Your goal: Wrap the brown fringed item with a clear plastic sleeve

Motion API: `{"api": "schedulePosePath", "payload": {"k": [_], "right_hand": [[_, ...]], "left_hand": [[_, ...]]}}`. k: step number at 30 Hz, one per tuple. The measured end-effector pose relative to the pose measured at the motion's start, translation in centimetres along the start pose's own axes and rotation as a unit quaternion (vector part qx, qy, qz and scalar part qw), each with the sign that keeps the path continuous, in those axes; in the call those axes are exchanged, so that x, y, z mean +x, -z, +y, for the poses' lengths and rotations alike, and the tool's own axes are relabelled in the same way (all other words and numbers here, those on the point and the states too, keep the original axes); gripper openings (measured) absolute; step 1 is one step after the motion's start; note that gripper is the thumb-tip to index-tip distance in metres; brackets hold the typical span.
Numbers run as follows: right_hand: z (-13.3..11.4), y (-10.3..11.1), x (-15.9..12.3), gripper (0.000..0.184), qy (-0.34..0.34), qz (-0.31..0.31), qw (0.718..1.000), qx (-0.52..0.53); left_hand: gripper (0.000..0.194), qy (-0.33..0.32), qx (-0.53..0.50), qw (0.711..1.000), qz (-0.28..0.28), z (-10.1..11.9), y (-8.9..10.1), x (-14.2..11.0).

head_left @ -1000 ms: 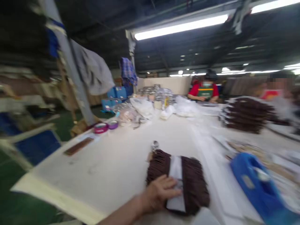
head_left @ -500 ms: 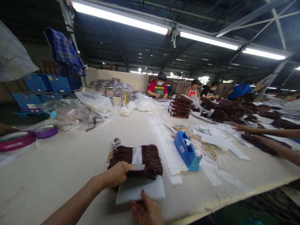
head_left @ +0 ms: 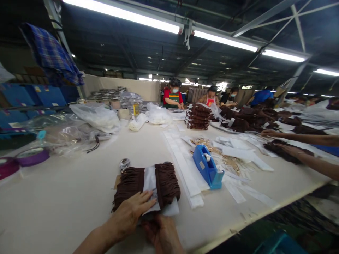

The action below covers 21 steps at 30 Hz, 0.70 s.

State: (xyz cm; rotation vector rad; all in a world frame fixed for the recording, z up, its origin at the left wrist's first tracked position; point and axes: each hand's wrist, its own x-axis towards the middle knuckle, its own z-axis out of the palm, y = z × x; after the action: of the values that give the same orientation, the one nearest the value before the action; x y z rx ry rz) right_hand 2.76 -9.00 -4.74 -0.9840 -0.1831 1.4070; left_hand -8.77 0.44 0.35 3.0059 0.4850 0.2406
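A brown fringed piece point(head_left: 165, 180), perhaps a bag, lies on the table in front of me with a white strip point(head_left: 150, 178) running over its middle. My left hand point(head_left: 132, 211) rests flat on the strip's near part, fingers stretched out. Just below, at the near edge of the piece, is my right hand point(head_left: 162, 231), its fingers curled in and partly hidden; what they hold does not show. A corner of a white sheet point(head_left: 171, 209) sticks out from under the piece near my right hand.
A blue tape dispenser point(head_left: 206, 167) stands to the right, beside long white strips point(head_left: 182, 169). Purple tape rolls point(head_left: 32, 156) and clear plastic bags point(head_left: 66, 135) lie left. A stack of brown fringed pieces point(head_left: 198, 116) stands farther back. A co-worker's arms point(head_left: 315, 162) reach in from the right.
My left hand has let the strip's end down and now lies flat over it. The white sheet has gone mostly under the fringed piece, and my right hand has closed in to its edge.
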Motion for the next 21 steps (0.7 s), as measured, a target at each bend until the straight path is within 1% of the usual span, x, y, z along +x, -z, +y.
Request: {"api": "schedulePosePath", "payload": {"k": [3,5,6,9,11,12,13,14,15,16,17,18,19,20,21], "right_hand": [[-0.5,-0.3,-0.5,0.013,-0.027,0.025,0.997,0.063],[-0.9,-0.2,-0.8,0.015,-0.037,-0.003,0.998,0.050],[-1.0,-0.1,-0.8,0.018,-0.045,-0.020,0.998,0.035],[-1.7,0.9,-1.1,0.026,-0.073,-0.057,0.995,-0.030],[-2.3,2.0,-1.4,0.030,-0.102,-0.074,0.988,-0.087],[-2.6,2.6,-1.7,0.032,-0.098,-0.074,0.981,-0.148],[-3.0,3.2,-1.9,0.032,-0.059,-0.059,0.970,-0.230],[-3.5,3.7,-2.2,0.030,0.018,-0.027,0.946,-0.323],[-3.9,4.1,-2.4,0.025,0.136,0.016,0.899,-0.416],[-4.4,4.4,-2.6,0.018,0.271,0.065,0.827,-0.489],[-4.9,4.5,-2.6,0.013,0.396,0.107,0.741,-0.532],[-5.4,4.4,-2.5,0.017,0.490,0.129,0.658,-0.557],[-5.8,4.1,-2.3,0.026,0.549,0.134,0.591,-0.576],[-6.2,3.8,-1.9,0.034,0.581,0.127,0.542,-0.594],[-6.5,3.4,-1.5,0.040,0.597,0.114,0.508,-0.610]], "left_hand": [[0.078,-0.029,0.030,0.998,0.055,0.4,-0.5,-1.0],[0.082,-0.039,0.050,0.995,0.079,0.6,-0.6,-1.5],[0.080,-0.041,0.060,0.994,0.083,0.6,-0.7,-1.6],[0.071,-0.049,0.097,0.990,0.094,0.4,-1.2,-1.9],[0.067,-0.056,0.131,0.982,0.123,0.2,-1.9,-1.8],[0.066,-0.060,0.149,0.977,0.138,0.1,-2.2,-1.8],[0.066,-0.063,0.166,0.973,0.149,0.0,-2.5,-1.7],[0.066,-0.064,0.180,0.969,0.154,0.0,-2.8,-1.7],[0.066,-0.065,0.191,0.967,0.157,-0.1,-3.0,-1.7],[0.066,-0.065,0.200,0.964,0.161,-0.1,-3.2,-1.6],[0.066,-0.066,0.207,0.962,0.165,-0.1,-3.2,-1.6],[0.064,-0.067,0.213,0.960,0.169,-0.1,-3.2,-1.6],[0.063,-0.071,0.217,0.958,0.172,-0.1,-3.2,-1.6],[0.061,-0.075,0.219,0.957,0.177,-0.1,-3.0,-1.5],[0.060,-0.080,0.219,0.956,0.179,0.0,-2.9,-1.5]]}}
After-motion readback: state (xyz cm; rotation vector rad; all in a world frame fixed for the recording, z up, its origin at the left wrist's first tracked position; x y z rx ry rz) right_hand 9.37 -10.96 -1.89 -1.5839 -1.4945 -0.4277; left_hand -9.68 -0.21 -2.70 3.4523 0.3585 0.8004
